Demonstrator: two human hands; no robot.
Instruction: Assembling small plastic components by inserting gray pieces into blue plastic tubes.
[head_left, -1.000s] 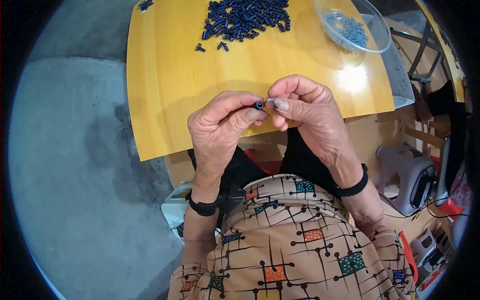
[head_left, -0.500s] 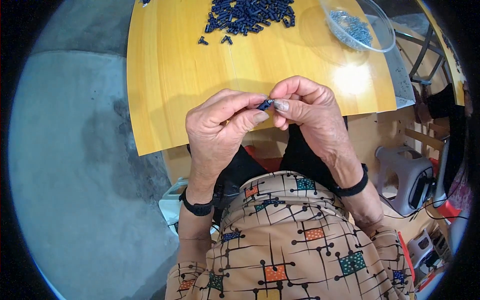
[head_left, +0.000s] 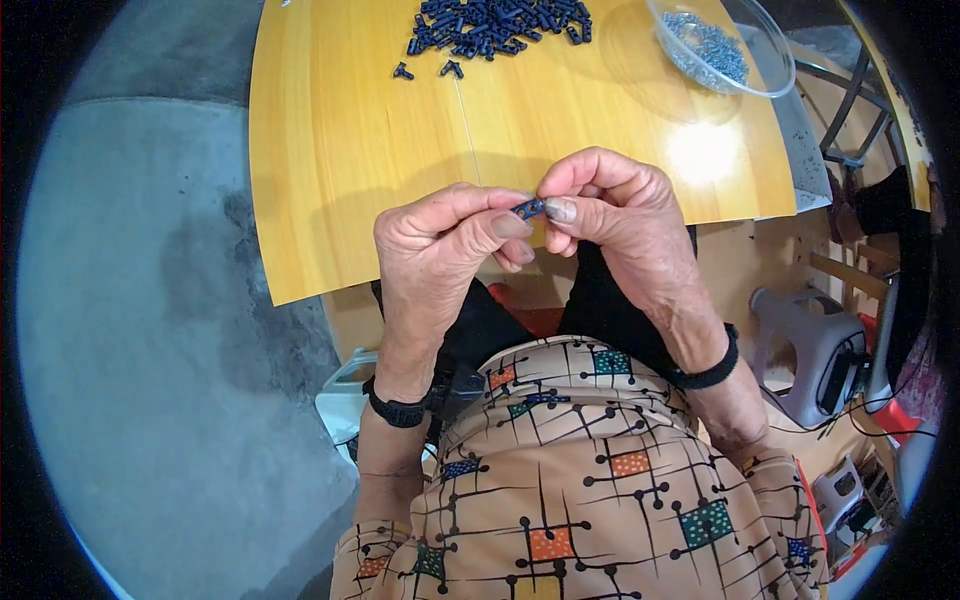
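Between thumb and index finger, my left hand point(head_left: 425, 245) pinches a small dark-blue plastic piece point(head_left: 527, 209) with holes along its side. My right hand point(head_left: 630, 215) is closed in a pinch at the piece's right end, where the fingertips meet it. A tiny silvery metal piece showed there earlier; the right fingertips now cover it. Both hands are above the near edge of the yellow wooden table point(head_left: 340, 150). Farther back lies a pile of similar dark plastic pieces point(head_left: 495, 28), with two loose ones point(head_left: 452, 69) in front of it.
At the table's far right, a clear plastic bowl point(head_left: 778, 88) contains many small silvery metal parts point(head_left: 708, 50). A grey plastic stool point(head_left: 800, 365) is on the right, below table height. Another pale stool point(head_left: 338, 408) stands by my left forearm.
The dark plastic piece has turned slightly between my fingers, and its holed side shows more. The silvery bit at its right end is no longer visible. My left fingers have shifted a little.
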